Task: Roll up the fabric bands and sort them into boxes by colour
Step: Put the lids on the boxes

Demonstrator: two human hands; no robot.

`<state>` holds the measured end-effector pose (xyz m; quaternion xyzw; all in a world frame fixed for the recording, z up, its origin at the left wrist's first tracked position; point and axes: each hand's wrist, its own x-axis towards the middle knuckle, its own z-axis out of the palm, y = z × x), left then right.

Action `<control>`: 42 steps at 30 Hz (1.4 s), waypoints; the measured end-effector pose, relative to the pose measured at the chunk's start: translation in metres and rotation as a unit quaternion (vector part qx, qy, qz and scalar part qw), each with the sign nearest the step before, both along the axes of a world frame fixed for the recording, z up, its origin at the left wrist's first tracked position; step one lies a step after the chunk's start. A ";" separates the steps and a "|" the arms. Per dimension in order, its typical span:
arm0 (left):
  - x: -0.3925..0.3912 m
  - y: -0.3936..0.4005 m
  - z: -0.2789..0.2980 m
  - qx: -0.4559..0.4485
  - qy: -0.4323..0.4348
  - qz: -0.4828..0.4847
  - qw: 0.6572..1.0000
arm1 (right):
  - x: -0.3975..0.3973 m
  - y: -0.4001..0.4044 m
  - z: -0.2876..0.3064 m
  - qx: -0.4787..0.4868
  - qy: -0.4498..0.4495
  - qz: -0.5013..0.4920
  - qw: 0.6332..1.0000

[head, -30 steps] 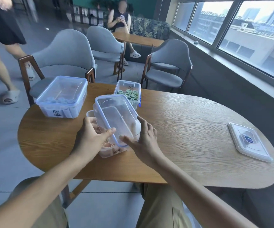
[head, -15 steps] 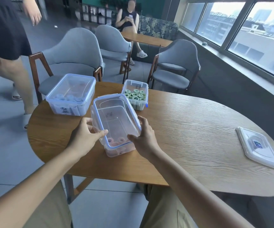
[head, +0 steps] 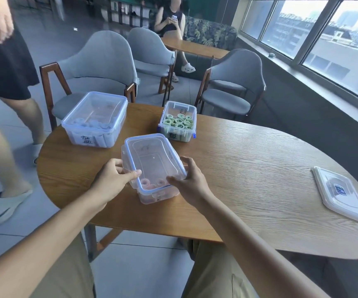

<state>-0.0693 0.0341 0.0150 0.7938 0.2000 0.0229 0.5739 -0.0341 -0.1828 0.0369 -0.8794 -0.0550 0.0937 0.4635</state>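
Grey chairs (head: 100, 61); tiled floor (head: 139, 274); bright windows (head: 315, 33)

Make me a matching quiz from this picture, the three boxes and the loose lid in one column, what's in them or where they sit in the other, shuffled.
Column one:
1. nearest box
2. far left box
3. far middle box
4. loose lid

Column two:
A. holds green rolls
B. lies flat at the table's right end
C. holds pale blue rolls, lid on
D. held by the left hand and right hand, pink rolls inside

Pairs: 1-D, 2-C, 3-A, 4-B
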 end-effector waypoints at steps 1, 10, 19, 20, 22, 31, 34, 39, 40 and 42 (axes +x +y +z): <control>-0.002 0.000 0.000 -0.005 0.000 -0.005 1.000 | -0.001 -0.001 -0.001 0.001 0.001 0.001 1.000; -0.017 0.001 0.010 -0.011 0.006 -0.081 0.997 | -0.018 -0.017 -0.005 -0.002 0.029 0.029 0.999; -0.025 -0.022 0.005 0.206 -0.104 -0.009 0.973 | -0.010 -0.006 0.003 -0.052 -0.087 0.038 0.994; -0.026 -0.024 0.005 0.204 -0.104 -0.006 0.974 | -0.008 -0.003 0.002 -0.050 -0.081 0.036 0.995; -0.025 -0.026 0.005 0.178 -0.102 0.003 0.979 | -0.005 0.000 -0.003 -0.050 -0.075 0.027 0.996; -0.022 -0.033 0.006 -0.007 -0.098 0.058 0.993 | 0.007 -0.002 -0.001 0.112 0.038 -0.017 0.993; -0.018 -0.034 0.003 -0.050 -0.101 0.065 0.991 | 0.009 0.000 0.003 0.147 0.065 -0.029 0.987; -0.014 -0.031 -0.002 -0.105 -0.102 0.064 0.987 | 0.010 -0.002 0.003 0.163 0.081 -0.040 0.983; -0.014 -0.029 -0.003 -0.109 -0.100 0.061 0.987 | 0.009 -0.004 0.002 0.159 0.081 -0.037 0.983; -0.015 -0.025 -0.004 -0.112 -0.101 0.047 0.987 | 0.008 -0.007 0.002 0.141 0.081 -0.029 0.986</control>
